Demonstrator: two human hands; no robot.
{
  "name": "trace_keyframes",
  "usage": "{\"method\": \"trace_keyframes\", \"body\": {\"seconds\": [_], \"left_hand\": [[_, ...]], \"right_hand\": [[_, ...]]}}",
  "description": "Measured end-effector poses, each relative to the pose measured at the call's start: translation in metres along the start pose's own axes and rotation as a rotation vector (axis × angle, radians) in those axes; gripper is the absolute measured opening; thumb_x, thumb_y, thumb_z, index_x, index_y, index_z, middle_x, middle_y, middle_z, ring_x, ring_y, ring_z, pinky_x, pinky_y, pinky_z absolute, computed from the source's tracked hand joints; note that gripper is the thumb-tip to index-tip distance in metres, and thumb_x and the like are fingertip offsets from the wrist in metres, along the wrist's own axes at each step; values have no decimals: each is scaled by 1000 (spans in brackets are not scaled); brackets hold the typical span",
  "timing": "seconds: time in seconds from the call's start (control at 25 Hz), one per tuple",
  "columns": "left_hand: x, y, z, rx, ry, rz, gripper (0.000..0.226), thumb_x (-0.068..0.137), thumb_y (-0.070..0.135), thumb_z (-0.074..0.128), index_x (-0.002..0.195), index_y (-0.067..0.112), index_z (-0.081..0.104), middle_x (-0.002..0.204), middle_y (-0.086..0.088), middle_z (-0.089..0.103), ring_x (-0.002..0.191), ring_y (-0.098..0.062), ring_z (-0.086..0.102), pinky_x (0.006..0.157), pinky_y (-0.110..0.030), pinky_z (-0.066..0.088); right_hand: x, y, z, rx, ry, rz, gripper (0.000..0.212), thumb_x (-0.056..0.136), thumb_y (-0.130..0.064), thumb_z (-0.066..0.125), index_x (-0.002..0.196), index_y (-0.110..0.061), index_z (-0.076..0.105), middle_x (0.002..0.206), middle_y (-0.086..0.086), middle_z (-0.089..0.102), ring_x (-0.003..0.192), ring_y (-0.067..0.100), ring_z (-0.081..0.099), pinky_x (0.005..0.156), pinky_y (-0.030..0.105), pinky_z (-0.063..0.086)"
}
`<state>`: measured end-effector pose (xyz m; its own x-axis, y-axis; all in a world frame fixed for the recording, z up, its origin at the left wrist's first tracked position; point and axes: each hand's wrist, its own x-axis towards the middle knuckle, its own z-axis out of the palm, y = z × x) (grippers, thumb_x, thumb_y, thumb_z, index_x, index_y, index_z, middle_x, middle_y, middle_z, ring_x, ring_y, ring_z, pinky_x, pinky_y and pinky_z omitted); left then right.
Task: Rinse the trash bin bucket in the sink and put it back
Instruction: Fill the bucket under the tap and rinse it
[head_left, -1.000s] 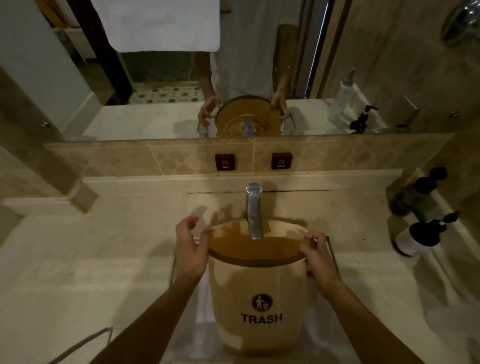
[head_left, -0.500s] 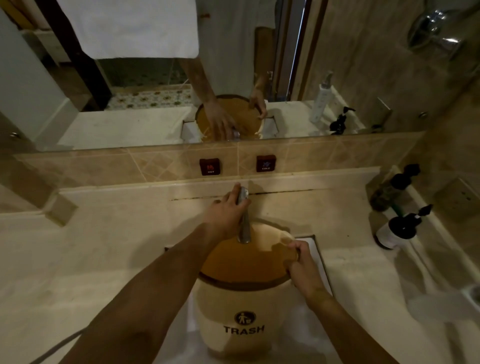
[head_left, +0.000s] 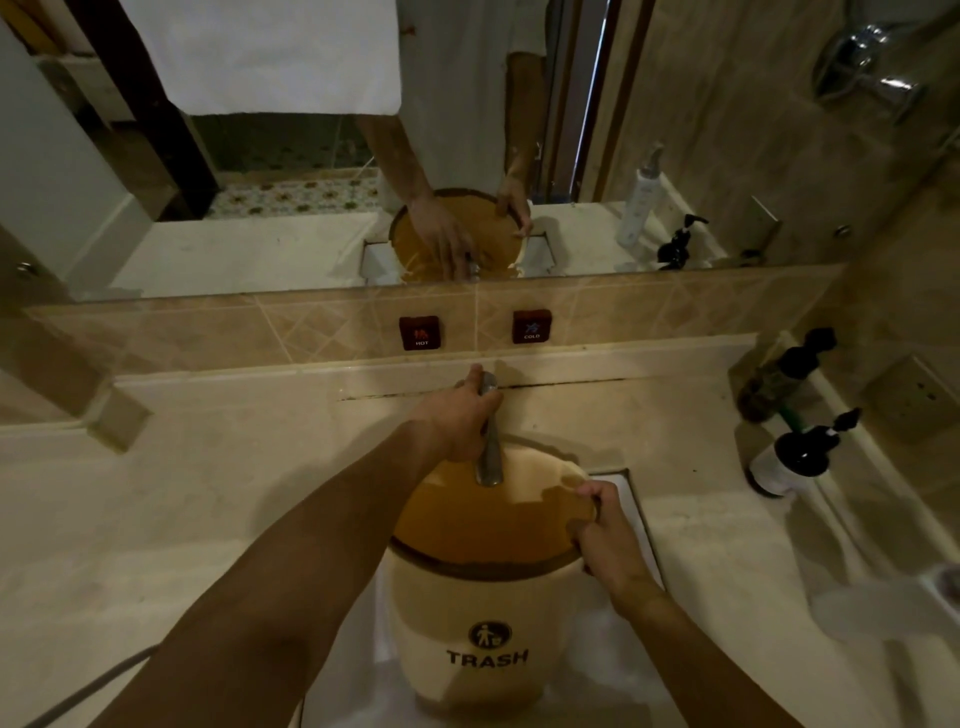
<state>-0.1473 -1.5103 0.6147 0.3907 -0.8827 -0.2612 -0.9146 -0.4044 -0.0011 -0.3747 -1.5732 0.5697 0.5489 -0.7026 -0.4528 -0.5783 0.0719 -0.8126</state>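
Observation:
A cream bucket (head_left: 483, 613) printed "TRASH", with a brown inside and dark rim, stands upright in the white sink (head_left: 641, 512) under the steel faucet (head_left: 489, 457). My right hand (head_left: 605, 535) grips the bucket's right rim, fingers curled over the edge. My left hand (head_left: 457, 415) reaches over the bucket and wraps round the top of the faucet near its base. The spout hangs over the bucket's opening. I see no water running.
Red HOT (head_left: 418, 333) and COLD (head_left: 531, 327) buttons sit on the tiled backsplash below the mirror (head_left: 260, 156). Dark pump bottles (head_left: 795, 457) stand on the counter at right. Beige countertop (head_left: 208, 493) spreads left of the sink.
My left hand left the bucket's left rim, rose to the faucet and now holds its top. The right hand stays on the rim. The view tilted down slightly.

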Motion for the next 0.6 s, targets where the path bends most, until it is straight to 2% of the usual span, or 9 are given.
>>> {"method": "trace_keyframes", "body": {"seconds": [0.16, 0.4, 0.6], "left_hand": [[7, -4, -9, 36, -47, 32, 64, 89, 30, 59, 145, 21, 29, 160, -20, 6, 107, -35, 59, 76, -35, 49], [12, -5, -12, 61, -61, 43, 55, 89, 28, 58, 138, 20, 36, 158, -20, 15, 105, -36, 59, 72, -35, 45], [10, -8, -6, 26, -39, 45, 60, 88, 29, 59, 141, 19, 31, 159, -18, 11, 104, -38, 60, 68, -34, 41]], "right_hand": [[2, 0, 0, -1, -1, 0, 30, 90, -4, 44, 110, -26, 43, 84, 3, 52, 69, 17, 47, 54, 28, 36], [4, 1, -1, 3, -3, -1, 33, 86, -3, 47, 107, -28, 43, 86, 2, 52, 70, 17, 48, 55, 29, 36], [3, 0, 0, 14, -5, -13, 33, 87, -3, 47, 107, -28, 43, 89, 2, 53, 71, 17, 48, 55, 29, 37]]}}
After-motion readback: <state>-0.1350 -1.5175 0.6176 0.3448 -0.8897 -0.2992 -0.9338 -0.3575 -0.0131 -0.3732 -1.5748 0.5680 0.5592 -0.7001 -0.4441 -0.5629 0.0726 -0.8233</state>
